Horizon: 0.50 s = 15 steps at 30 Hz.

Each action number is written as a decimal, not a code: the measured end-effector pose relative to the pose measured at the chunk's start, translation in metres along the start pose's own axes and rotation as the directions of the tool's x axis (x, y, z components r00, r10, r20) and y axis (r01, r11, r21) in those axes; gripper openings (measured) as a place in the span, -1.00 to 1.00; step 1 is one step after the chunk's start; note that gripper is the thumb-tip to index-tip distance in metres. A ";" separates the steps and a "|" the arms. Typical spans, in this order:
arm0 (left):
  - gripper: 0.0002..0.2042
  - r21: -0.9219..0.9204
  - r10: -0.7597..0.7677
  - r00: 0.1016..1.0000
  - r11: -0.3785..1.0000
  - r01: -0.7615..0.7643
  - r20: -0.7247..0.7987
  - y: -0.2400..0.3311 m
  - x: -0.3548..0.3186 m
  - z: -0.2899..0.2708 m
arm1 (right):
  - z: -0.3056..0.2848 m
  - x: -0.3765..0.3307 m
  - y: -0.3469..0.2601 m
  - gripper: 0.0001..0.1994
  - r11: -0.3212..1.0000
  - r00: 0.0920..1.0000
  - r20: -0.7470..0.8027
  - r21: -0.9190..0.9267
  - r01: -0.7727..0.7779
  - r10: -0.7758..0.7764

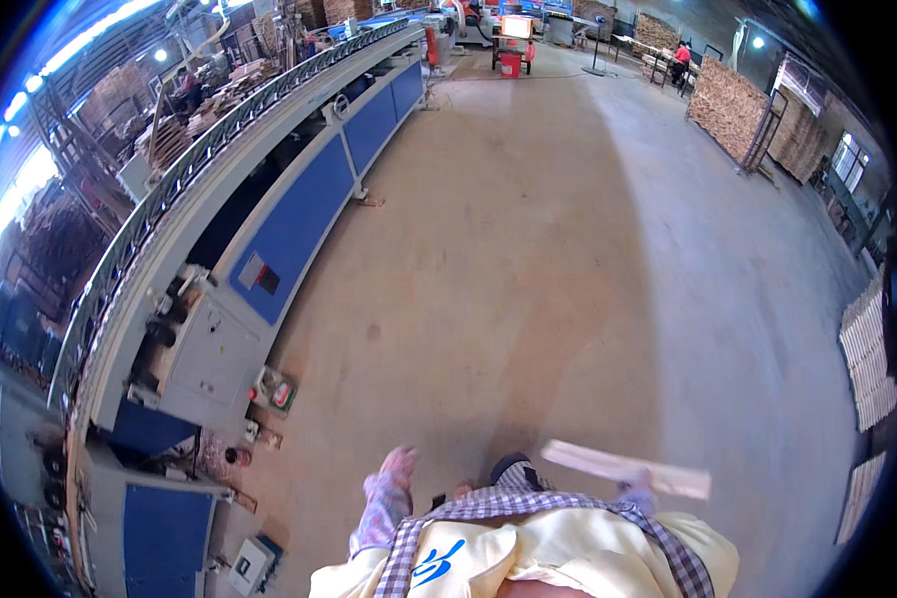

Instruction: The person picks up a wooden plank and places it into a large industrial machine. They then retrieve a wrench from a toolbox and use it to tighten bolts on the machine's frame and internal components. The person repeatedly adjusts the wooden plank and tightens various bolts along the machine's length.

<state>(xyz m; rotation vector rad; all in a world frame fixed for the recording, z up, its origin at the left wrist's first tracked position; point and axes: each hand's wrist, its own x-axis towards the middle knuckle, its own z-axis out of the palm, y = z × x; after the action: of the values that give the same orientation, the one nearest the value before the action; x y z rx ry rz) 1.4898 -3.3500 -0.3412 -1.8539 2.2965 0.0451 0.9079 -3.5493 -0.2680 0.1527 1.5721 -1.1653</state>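
Note:
At the lower right I carry a pale wooden strip (593,460) in my right hand (636,485). The strip lies roughly crosswise, and both its ends stick out past the hand. My fingers on it are partly hidden and a little blurred. My left hand (400,462) hangs at my side over the floor, below a patterned sleeve; no object shows in it, and its fingers are too smeared to read. Between the hands, the checked apron (488,505) and pale yellow top fill the lower edge.
A long blue and grey machine (294,224) runs along the left, with plastic jugs (274,391) by its foot. Concrete floor (488,249) stretches ahead. Stacked wood (730,110) stands at the far right, near a person in red (681,58). A red bucket (510,65) is far ahead.

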 end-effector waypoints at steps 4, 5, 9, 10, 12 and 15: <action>-0.73 -0.794 -0.431 0.871 0.431 0.429 0.237 -0.060 0.235 -0.182 | 0.011 0.048 -0.009 -0.64 0.975 0.977 -0.211 0.212 0.065 -0.019; -0.73 -0.836 -0.462 0.867 0.389 0.388 0.188 -0.082 0.276 -0.196 | 0.043 0.061 -0.015 -0.63 0.968 0.977 -0.210 0.240 0.069 -0.017; -0.73 -0.803 -0.387 0.910 0.584 0.115 -0.151 -0.154 0.377 -0.132 | 0.185 0.119 -0.056 -0.59 0.963 0.987 -0.158 0.264 0.057 -0.015; -0.73 -0.854 -0.362 0.931 0.466 0.234 0.057 -0.179 0.374 -0.094 | 0.246 0.133 -0.062 -0.57 0.968 0.996 -0.086 0.250 0.018 0.003; -0.74 -0.624 0.018 0.976 0.772 0.125 0.218 -0.182 0.388 -0.100 | 0.315 0.166 -0.083 -0.55 0.976 0.999 -0.027 0.219 -0.010 0.017; -0.74 -0.482 -0.096 0.602 0.506 0.715 0.792 -0.193 0.417 -0.165 | 0.475 0.215 -0.088 -0.52 0.987 0.954 0.289 0.107 -0.118 0.083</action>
<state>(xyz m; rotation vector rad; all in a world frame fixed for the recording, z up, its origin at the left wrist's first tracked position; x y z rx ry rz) 1.5727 -3.8178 -0.2302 -2.1544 1.2103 1.6141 1.0931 -4.0390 -0.3396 0.1381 1.2269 -1.1489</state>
